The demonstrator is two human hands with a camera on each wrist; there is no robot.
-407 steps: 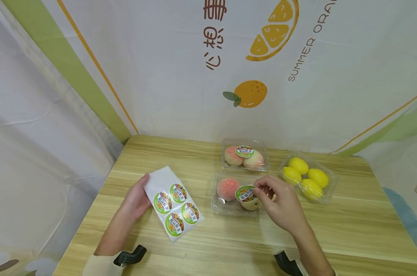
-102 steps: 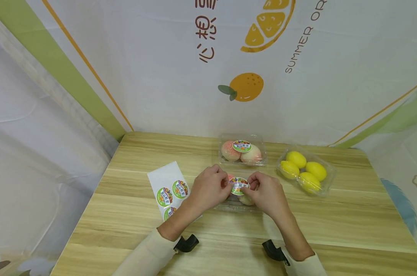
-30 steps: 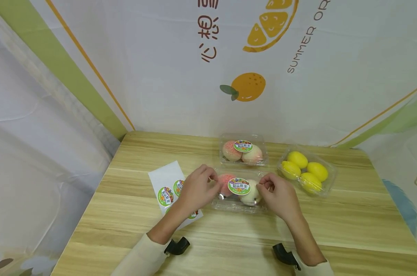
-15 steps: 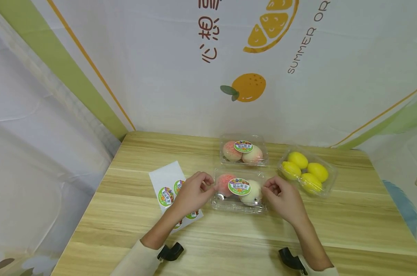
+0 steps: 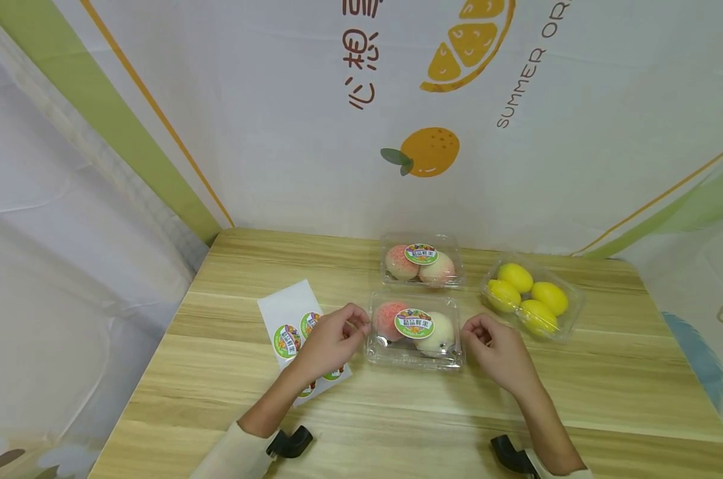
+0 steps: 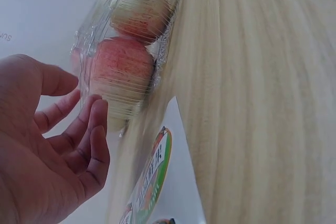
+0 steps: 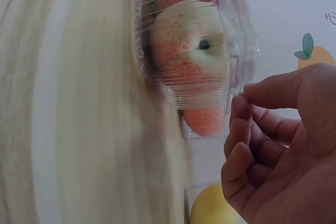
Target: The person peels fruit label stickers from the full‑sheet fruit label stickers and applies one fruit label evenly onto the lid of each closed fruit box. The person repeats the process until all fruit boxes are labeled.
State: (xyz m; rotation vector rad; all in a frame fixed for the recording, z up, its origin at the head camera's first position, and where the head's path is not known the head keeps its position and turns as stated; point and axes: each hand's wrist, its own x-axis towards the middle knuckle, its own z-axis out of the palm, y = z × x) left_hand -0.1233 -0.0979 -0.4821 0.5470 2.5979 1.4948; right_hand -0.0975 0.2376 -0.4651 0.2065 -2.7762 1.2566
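A clear plastic fruit box (image 5: 415, 358) holds two peaches, one pink (image 5: 391, 320) and one pale (image 5: 435, 332). On its lid lies a round fruit label sticker (image 5: 414, 324), flat and facing up. My left hand (image 5: 336, 336) is just off the box's left side, fingers loosely bent with nothing in them; the left wrist view shows the thumb (image 6: 58, 81) apart from the fingertips. Off the right side is my right hand (image 5: 497, 346), also holding nothing. In the right wrist view its thumb and index tips meet close to the lid edge. Under my left forearm lies a white sticker sheet (image 5: 283, 303), partly hidden.
Behind stands another clear box (image 5: 391, 283) with two peaches and a label sticker (image 5: 421, 253) on top. To the right, a clear box (image 5: 567, 326) contains several lemons (image 5: 537, 317). All rest on a wooden table (image 5: 612, 386), with a printed curtain (image 5: 289, 153) at the back.
The sticker came from the sheet, which my left hand put down; both hands laid it on the front box's lid. In the last second they have drawn apart to the box's sides.
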